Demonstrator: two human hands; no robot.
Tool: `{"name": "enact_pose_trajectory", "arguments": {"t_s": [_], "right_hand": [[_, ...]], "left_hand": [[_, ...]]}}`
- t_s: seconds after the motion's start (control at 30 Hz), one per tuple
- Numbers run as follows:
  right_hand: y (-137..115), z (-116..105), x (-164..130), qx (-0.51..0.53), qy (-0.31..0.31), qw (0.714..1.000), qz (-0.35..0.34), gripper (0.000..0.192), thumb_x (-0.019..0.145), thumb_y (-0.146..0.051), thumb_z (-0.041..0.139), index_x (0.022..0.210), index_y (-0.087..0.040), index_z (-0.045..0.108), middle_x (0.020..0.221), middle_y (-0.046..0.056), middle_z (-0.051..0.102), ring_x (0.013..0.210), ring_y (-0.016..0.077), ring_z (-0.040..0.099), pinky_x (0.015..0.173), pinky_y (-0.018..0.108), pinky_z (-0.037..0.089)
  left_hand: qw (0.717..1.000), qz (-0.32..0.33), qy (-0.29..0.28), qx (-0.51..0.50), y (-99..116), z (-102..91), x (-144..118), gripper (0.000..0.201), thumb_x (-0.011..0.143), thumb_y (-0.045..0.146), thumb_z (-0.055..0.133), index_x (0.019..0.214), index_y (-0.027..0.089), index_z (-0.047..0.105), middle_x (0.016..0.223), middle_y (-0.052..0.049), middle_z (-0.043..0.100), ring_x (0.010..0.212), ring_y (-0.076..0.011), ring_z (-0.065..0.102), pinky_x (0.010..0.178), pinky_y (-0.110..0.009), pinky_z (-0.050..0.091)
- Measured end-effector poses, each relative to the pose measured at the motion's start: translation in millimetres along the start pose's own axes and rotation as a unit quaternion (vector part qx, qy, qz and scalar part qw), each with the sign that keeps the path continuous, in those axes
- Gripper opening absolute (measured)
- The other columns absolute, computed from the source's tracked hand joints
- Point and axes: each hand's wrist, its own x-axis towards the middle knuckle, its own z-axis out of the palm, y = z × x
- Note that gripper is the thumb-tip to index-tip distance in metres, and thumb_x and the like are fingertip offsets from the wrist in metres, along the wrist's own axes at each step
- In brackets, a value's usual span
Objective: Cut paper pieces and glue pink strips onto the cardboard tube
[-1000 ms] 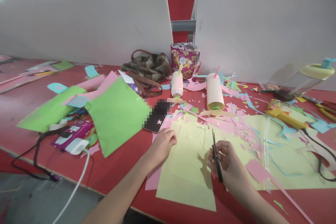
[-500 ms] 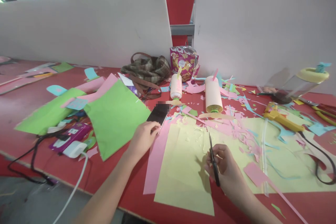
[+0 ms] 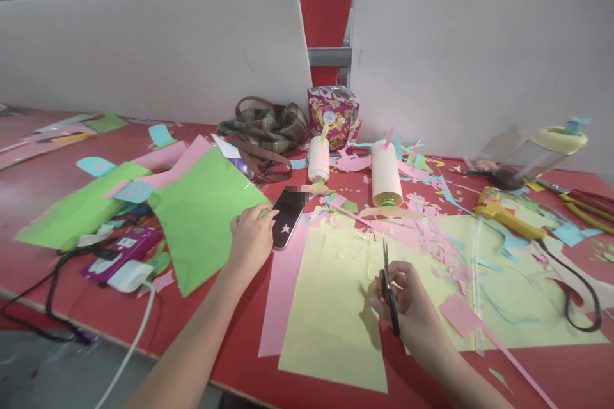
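Observation:
My right hand [image 3: 407, 307] holds a pair of black-handled scissors [image 3: 391, 297], blades pointing up and away, above a pale yellow sheet of paper [image 3: 330, 332]. My left hand [image 3: 252, 234] lies with slightly bent fingers at the left edge of a dark smartphone [image 3: 289, 214], over the right side of a green sheet [image 3: 201, 217]. I see nothing held in it. A small pink paper star [image 3: 286, 229] lies on the phone's screen. Part of a pink sheet [image 3: 281, 307] shows beside the yellow one.
Paper scraps [image 3: 441, 243] litter the red table. Two paper-covered cylinders [image 3: 386, 172] stand behind. A yellow glue gun [image 3: 511, 217], a clear jar [image 3: 547, 156] and more scissors [image 3: 580, 198] are on the right. A purple power strip [image 3: 122, 255] with cables lies left; a plaid bag [image 3: 268, 128] sits behind.
My left hand has moved left off the phone's lower end, and the pink star now shows on the screen. My right hand still holds the scissors in nearly the same place.

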Motion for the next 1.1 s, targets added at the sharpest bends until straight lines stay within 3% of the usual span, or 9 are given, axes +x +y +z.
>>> {"name": "enact_pose_trajectory", "arguments": {"t_s": [0.1,0.2,0.3,0.43,0.53,0.63,0.9,1.0,1.1], "right_hand": [[-6,1,1,0.061,0.029,0.998,0.017,0.037,0.061,-0.028,0.066,0.082,-0.025,0.035,0.069,-0.003,0.045,0.063,0.0114,0.049,0.05,0.022,0.038],[-10,0,2,0.091,0.049,0.994,0.036,0.038,0.061,-0.027,0.065,0.084,-0.026,0.034,0.071,-0.003,0.046,0.062,0.0118,0.05,0.046,0.021,0.038],[-9,-3,1,0.098,0.052,0.993,0.045,0.036,0.063,-0.026,0.063,0.086,-0.026,0.035,0.077,-0.002,0.049,0.063,0.0116,0.051,0.047,0.021,0.039],[-3,-6,2,0.103,0.07,0.992,0.036,0.038,0.062,-0.024,0.065,0.086,-0.026,0.036,0.075,-0.003,0.051,0.06,0.01,0.051,0.048,0.02,0.04],[-1,-6,4,0.112,0.072,0.991,0.031,0.039,0.062,-0.024,0.065,0.086,-0.026,0.036,0.074,-0.004,0.052,0.058,0.009,0.05,0.047,0.019,0.039],[-4,-4,5,0.123,0.064,0.99,0.038,0.039,0.061,-0.022,0.066,0.085,-0.026,0.036,0.074,-0.005,0.052,0.058,0.0085,0.05,0.046,0.018,0.037],[-6,-3,6,0.124,0.049,0.99,0.047,0.039,0.059,-0.019,0.068,0.082,-0.025,0.037,0.073,-0.005,0.052,0.062,0.009,0.051,0.052,0.02,0.038],[-4,-2,7,0.119,0.07,0.989,0.048,0.039,0.058,-0.021,0.068,0.081,-0.025,0.037,0.071,-0.005,0.051,0.061,0.0095,0.051,0.05,0.02,0.038],[-5,-3,8,0.118,0.078,0.989,0.039,0.038,0.058,-0.022,0.068,0.08,-0.025,0.037,0.071,-0.005,0.051,0.061,0.0106,0.052,0.049,0.021,0.038]], "left_hand": [[0.999,0.021,0.009,-0.049,16,-5.2,-1,0.023,0.078,0.016,0.037,0.092,0.015,0.056,0.103,-0.01,0.054,0.093,-0.0234,0.048,0.08,-0.04,0.034],[0.984,0.064,-0.049,-0.158,43,-12.7,-9,0.021,0.079,0.018,0.036,0.088,0.016,0.055,0.096,-0.007,0.057,0.088,-0.0186,0.05,0.081,-0.036,0.036],[0.94,0.08,-0.169,-0.286,77,-19.3,-21,0.02,0.08,0.024,0.038,0.09,0.019,0.055,0.093,-0.003,0.059,0.088,-0.016,0.052,0.079,-0.03,0.038],[0.849,0.091,-0.304,-0.422,109,-21.5,-35,0.02,0.08,0.027,0.039,0.083,0.02,0.057,0.086,-0.001,0.061,0.079,-0.0123,0.054,0.071,-0.024,0.04],[0.808,0.054,-0.348,-0.472,119,-17.6,-41,0.022,0.08,0.029,0.039,0.078,0.018,0.057,0.078,-0.001,0.061,0.073,-0.0117,0.054,0.066,-0.023,0.04],[0.79,0.021,-0.348,-0.503,121,-13.2,-45,0.023,0.08,0.029,0.038,0.073,0.016,0.055,0.071,-0.001,0.059,0.067,-0.0109,0.053,0.063,-0.021,0.039],[0.796,0.014,-0.33,-0.508,120,-9.4,-47,0.021,0.079,0.026,0.039,0.067,0.016,0.053,0.064,0.001,0.054,0.061,-0.0094,0.048,0.058,-0.02,0.037],[0.824,0.007,-0.304,-0.478,114,-7.3,-42,0.023,0.08,0.026,0.036,0.068,0.017,0.053,0.066,0.0,0.055,0.063,-0.0107,0.049,0.06,-0.021,0.038],[0.884,-0.005,-0.233,-0.406,101,-0.7,-30,0.022,0.079,0.026,0.036,0.069,0.017,0.053,0.071,-0.002,0.058,0.066,-0.0127,0.051,0.062,-0.023,0.039]]}}
